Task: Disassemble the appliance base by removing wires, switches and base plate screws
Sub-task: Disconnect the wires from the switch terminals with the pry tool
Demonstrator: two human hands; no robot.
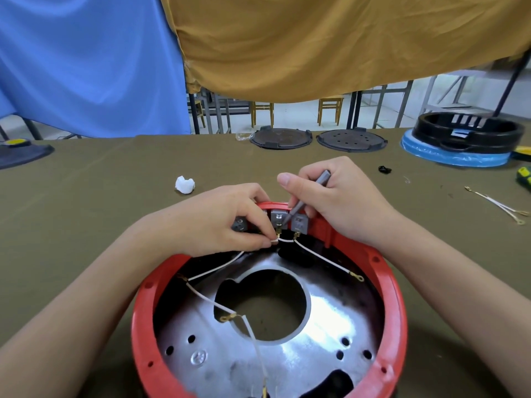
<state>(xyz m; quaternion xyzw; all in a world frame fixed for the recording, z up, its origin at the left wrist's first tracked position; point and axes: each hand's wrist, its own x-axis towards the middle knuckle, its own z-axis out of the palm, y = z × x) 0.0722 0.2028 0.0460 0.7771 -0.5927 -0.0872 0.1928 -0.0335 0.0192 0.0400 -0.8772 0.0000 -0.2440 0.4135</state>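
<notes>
A red round appliance base [398,308] lies upside down on the table close to me, with a shiny metal plate [330,317] inside that has a big central hole. Grey switches [278,218] sit along its far wall. White wires [321,258] with brass terminals run from the switches across the plate. My left hand [227,222] pinches a white wire at the middle switch's terminal. My right hand [330,196] holds a thin grey screwdriver [309,196] like a pen, its tip on the middle switch.
The table wears an olive cloth [86,225]. A white crumpled piece [185,185] lies left of my hands. Two dark round plates [280,137] rest at the far edge, a black housing on a blue ring [465,136] at far right. Loose wires [500,205] lie to the right.
</notes>
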